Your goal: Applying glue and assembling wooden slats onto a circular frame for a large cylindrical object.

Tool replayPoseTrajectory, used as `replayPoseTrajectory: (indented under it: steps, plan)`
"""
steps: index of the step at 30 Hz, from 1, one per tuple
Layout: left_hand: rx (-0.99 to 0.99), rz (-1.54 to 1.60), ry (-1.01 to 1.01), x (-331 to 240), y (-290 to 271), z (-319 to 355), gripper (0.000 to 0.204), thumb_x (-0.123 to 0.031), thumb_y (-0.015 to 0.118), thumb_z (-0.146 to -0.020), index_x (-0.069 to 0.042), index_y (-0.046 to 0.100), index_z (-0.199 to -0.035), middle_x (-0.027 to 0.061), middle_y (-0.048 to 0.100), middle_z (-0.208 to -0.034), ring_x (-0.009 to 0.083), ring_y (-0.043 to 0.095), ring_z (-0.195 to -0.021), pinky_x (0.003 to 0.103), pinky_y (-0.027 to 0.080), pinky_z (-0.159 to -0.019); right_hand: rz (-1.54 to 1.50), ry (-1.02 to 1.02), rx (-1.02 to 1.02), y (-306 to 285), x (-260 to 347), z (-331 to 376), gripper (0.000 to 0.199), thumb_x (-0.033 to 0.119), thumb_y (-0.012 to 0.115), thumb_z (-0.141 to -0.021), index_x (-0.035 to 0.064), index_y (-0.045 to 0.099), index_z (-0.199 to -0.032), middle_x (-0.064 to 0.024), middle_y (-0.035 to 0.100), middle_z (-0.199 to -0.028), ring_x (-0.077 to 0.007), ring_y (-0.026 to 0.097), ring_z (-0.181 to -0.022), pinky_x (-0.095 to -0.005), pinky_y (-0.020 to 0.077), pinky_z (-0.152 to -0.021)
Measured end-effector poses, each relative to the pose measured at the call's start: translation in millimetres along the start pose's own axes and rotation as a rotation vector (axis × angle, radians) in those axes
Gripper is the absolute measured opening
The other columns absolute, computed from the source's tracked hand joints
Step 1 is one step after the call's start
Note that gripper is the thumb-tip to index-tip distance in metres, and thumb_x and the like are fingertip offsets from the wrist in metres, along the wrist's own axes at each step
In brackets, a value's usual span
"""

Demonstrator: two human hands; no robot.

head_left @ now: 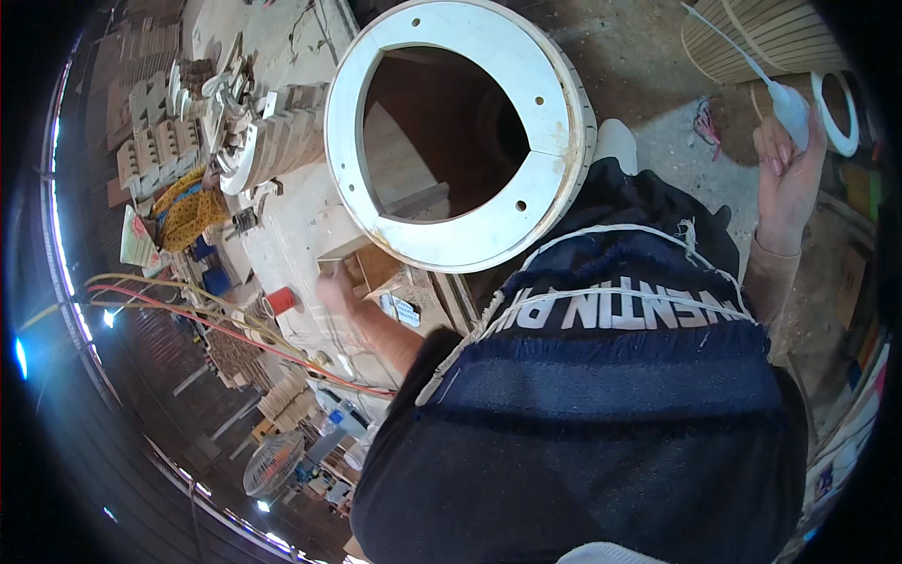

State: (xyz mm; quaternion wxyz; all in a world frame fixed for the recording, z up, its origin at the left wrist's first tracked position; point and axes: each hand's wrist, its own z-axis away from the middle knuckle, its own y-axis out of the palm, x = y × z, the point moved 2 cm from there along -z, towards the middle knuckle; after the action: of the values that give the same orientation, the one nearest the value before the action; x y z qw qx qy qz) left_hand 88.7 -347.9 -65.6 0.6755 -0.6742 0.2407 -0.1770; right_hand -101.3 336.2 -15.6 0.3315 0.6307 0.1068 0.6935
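Observation:
My right hand [787, 164] is raised at the right, its fingers wrapped round a white squeeze bottle [792, 111] with a long thin nozzle pointing up and left. At the left, my left hand [340, 291] is over the worktop beside a small open wooden box [378, 268]. Its fingers are small and blurred, so whether they hold anything is unclear. In front of me a large round wooden drum shell stands with a white ring [456, 240] on its end. Several holes pierce the ring, and a seam shows at its right side. The hollow inside is dark.
Curved wooden pieces [272, 150] are stacked on the worktop [301, 211] at the left. A red roll [279, 301] and hoses [216, 324] lie nearer. A slatted wooden barrel shape [761, 38] and a white ring [836, 117] are at the far right. A fan [273, 464] stands lower left.

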Motion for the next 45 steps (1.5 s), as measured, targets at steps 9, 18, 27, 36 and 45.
replayPoseTrajectory:
  steps: [9,18,27,36,45]
  plan:
    - [0.003,0.896,0.567,-248,-86,169,0.014,0.0,0.07,-0.084,-0.002,0.07,-0.097,0.0042,0.07,-0.09,0.0136,0.062,-0.082,0.026,0.047,-0.073,-0.038,0.073,0.077,13,-21,-10,0.039,0.039,0.045,-0.103,0.003,0.06,-0.098,0.0066,0.03,-0.056,-0.0041,0.025,-0.048,-0.0229,0.0209,-0.049]
    - [0.24,0.752,1.052,-360,-71,239,0.009,-0.002,0.075,-0.078,-0.003,0.072,-0.086,0.0073,0.069,-0.09,0.0219,0.061,-0.087,0.029,0.05,-0.074,-0.059,0.06,-0.018,-2,-12,9,0.042,0.04,0.044,-0.103,0.0017,0.061,-0.105,0.0067,0.03,-0.057,-0.0045,0.024,-0.05,-0.0232,0.0203,-0.051]
    - [0.124,0.678,1.144,-359,-65,240,0.014,-0.001,0.076,-0.074,-0.005,0.071,-0.087,0.0055,0.068,-0.093,0.0259,0.057,-0.088,0.034,0.047,-0.076,-0.072,0.037,-0.157,-22,-13,18,0.043,0.038,0.041,-0.105,-0.0005,0.059,-0.113,0.0069,0.029,-0.058,-0.0043,0.024,-0.051,-0.0224,0.0198,-0.051]
    - [0.055,0.653,1.153,-357,-64,246,0.016,0.001,0.073,-0.075,-0.004,0.072,-0.091,0.0072,0.068,-0.095,0.0263,0.058,-0.09,0.034,0.047,-0.078,-0.086,0.064,-0.094,-24,-12,21,0.045,0.038,0.04,-0.105,-0.001,0.056,-0.121,0.0061,0.029,-0.06,-0.0055,0.025,-0.053,-0.0232,0.0225,-0.053]
    - [0.138,0.784,0.948,-349,-73,241,0.011,-0.002,0.074,-0.077,-0.005,0.072,-0.087,0.0054,0.069,-0.092,0.0235,0.061,-0.087,0.034,0.049,-0.078,0.236,0.08,0.367,6,-23,39,0.052,0.031,0.048,-0.098,-0.0025,0.043,-0.137,-0.014,0.062,-0.118,-0.0225,0.06,-0.111,-0.03,0.0451,-0.083]
